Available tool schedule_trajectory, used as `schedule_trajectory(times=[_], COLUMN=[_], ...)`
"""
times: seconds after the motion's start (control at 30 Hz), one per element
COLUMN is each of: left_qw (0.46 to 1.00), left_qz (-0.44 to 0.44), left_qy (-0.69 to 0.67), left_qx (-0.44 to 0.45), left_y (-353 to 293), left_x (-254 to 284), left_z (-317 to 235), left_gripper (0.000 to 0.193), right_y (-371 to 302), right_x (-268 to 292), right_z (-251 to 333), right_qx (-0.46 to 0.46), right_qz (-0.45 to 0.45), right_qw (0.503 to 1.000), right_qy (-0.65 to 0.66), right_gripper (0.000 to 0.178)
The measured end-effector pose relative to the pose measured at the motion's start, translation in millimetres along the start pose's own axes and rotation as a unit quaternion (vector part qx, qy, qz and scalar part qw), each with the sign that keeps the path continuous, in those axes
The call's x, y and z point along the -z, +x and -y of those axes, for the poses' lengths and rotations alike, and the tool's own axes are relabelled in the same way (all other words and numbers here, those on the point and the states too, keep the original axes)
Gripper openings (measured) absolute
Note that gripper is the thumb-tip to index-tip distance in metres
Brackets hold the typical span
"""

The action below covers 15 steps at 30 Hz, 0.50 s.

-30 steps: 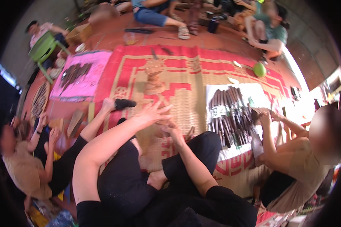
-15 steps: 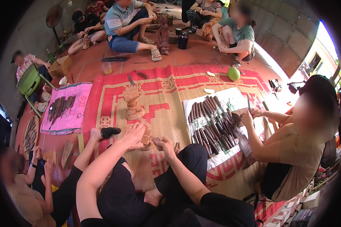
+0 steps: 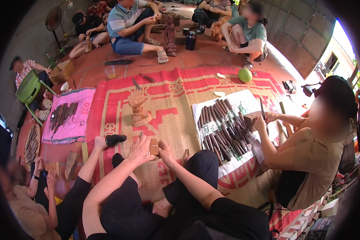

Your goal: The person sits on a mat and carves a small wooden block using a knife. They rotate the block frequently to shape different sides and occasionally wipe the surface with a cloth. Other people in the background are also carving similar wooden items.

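Note:
A small squared wooden block (image 3: 153,147) is held upright between my two hands, above the patterned mat. My left hand (image 3: 139,151) closes on its left side, with a thin tip sticking up above the fingers that I cannot make out. Against the block's right side, my right hand (image 3: 166,154) presses with curled fingers. Just beyond stands a carved wooden figure (image 3: 141,115) with an uncut block-shaped top (image 3: 136,99). Behind the figure lies a knife blade (image 3: 136,84).
Many dark-handled carving tools (image 3: 222,130) lie on a white sheet at right, beside a person holding a blade. More tools (image 3: 63,113) lie on a pink cloth at left. A green round fruit (image 3: 245,75) sits at the mat's far edge. Several people sit around.
My right hand has moved in left and up against the block. The left hand has shifted from lying over the block to gripping its left side; the block now stands more upright.

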<state>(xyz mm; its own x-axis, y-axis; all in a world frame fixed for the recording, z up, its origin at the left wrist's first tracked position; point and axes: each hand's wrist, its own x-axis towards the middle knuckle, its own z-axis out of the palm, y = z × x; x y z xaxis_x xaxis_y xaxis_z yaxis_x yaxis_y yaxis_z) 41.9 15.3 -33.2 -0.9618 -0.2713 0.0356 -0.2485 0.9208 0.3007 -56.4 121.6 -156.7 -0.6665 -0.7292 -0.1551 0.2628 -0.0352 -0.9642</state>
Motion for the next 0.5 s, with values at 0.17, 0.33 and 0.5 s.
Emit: schedule_trajectory(times=[0.17, 0.33, 0.5], left_qw=[1.0, 1.0, 0.999], left_qz=[0.012, 0.008, 0.015], left_qy=[-0.015, -0.018, -0.022], left_qx=[0.016, 0.023, 0.026], left_y=[0.1, -0.9, 0.3], left_x=[4.6, -0.8, 4.4], left_z=[-0.9, -0.6, -4.7], left_gripper=[0.071, 0.077, 0.08], right_y=[-31.1, -21.8, -14.4], right_x=[0.0, 5.3, -11.1], right_z=[2.7, 25.0, -4.1], right_qx=[-0.041, -0.036, 0.042], right_qz=[0.037, -0.043, -0.027], right_qw=[0.997, 0.998, 0.997], right_qy=[0.055, 0.042, 0.053], right_gripper=[0.017, 0.011, 0.016])
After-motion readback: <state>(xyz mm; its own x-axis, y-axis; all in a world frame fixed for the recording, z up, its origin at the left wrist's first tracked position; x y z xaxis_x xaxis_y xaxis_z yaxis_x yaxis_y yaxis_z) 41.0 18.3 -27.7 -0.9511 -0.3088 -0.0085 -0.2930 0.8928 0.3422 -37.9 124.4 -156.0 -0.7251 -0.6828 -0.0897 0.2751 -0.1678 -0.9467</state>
